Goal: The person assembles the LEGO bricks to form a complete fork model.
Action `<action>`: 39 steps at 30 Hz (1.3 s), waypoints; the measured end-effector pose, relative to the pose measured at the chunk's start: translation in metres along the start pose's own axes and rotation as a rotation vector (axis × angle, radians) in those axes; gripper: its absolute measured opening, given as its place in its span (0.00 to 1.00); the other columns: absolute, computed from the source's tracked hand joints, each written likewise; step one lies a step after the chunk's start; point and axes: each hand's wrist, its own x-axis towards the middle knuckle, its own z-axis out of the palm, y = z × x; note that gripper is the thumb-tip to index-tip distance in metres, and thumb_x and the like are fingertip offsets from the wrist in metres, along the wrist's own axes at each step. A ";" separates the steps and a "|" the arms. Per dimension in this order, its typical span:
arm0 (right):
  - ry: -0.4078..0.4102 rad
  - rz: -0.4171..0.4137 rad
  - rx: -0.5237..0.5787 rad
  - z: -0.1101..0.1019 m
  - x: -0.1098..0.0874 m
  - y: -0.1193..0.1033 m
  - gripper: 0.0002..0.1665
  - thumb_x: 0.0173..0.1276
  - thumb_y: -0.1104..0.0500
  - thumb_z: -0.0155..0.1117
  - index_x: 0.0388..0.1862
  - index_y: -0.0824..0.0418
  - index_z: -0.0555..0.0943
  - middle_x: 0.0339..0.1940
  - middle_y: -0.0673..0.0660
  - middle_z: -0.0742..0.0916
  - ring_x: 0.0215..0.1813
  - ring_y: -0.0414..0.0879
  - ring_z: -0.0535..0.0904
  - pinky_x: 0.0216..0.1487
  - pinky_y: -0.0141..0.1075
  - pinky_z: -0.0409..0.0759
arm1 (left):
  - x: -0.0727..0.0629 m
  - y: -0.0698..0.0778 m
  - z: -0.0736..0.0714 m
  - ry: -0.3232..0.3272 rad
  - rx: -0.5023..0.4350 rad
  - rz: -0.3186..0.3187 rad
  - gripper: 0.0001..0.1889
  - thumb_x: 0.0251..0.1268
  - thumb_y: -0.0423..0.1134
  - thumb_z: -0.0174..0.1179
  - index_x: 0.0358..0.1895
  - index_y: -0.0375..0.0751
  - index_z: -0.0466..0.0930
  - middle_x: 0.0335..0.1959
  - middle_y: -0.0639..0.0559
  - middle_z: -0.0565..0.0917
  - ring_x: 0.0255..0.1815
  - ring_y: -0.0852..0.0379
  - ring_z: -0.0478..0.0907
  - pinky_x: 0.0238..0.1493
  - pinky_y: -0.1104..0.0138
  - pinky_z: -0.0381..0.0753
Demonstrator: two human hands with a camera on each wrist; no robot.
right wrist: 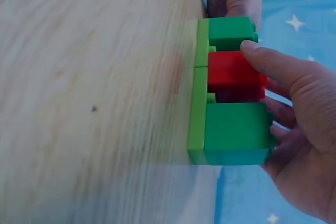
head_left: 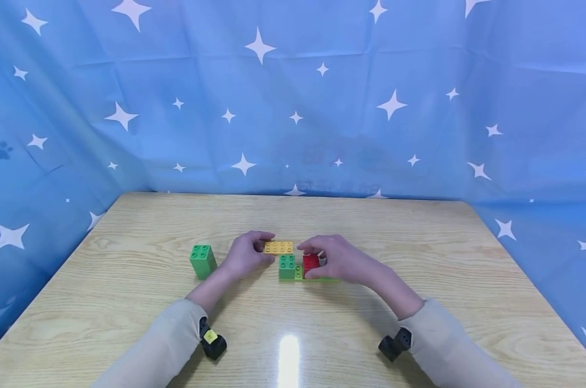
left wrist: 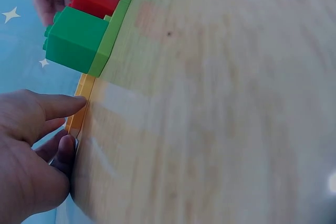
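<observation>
Your 2 sleeves [head_left: 152,345] are lying nearest. Your left hand [head_left: 245,254] is pinching the yellow plate [head_left: 279,247], its long axis running rightward just beyond the lime base [right wrist: 197,114]; your right hand [head_left: 342,260] is clasping the red block [head_left: 310,262].

Smooth plstc red brick [right wrist: 228,74], glossy wood-grain tbl [head_left: 128,280]

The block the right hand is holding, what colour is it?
Red; the block shows best in the right wrist view.
</observation>
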 end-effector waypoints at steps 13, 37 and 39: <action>-0.019 0.031 -0.120 0.007 0.001 0.001 0.30 0.64 0.56 0.77 0.65 0.60 0.81 0.53 0.54 0.87 0.42 0.41 0.77 0.41 0.35 0.77 | 0.000 -0.001 -0.001 -0.004 -0.004 0.013 0.21 0.59 0.25 0.70 0.58 0.35 0.85 0.43 0.45 0.84 0.42 0.52 0.77 0.46 0.58 0.79; 0.075 0.062 -0.093 0.012 -0.007 0.007 0.27 0.63 0.55 0.78 0.61 0.58 0.83 0.49 0.54 0.87 0.42 0.43 0.78 0.39 0.34 0.79 | -0.005 -0.005 -0.002 0.006 0.010 0.056 0.16 0.60 0.24 0.69 0.52 0.32 0.87 0.47 0.44 0.83 0.43 0.51 0.80 0.44 0.61 0.81; 0.100 0.062 -0.083 0.011 -0.008 0.007 0.28 0.63 0.56 0.78 0.61 0.59 0.83 0.49 0.55 0.87 0.42 0.44 0.79 0.39 0.35 0.80 | -0.006 -0.005 -0.002 0.002 0.005 0.056 0.16 0.59 0.24 0.69 0.52 0.33 0.88 0.47 0.44 0.82 0.43 0.51 0.80 0.44 0.61 0.81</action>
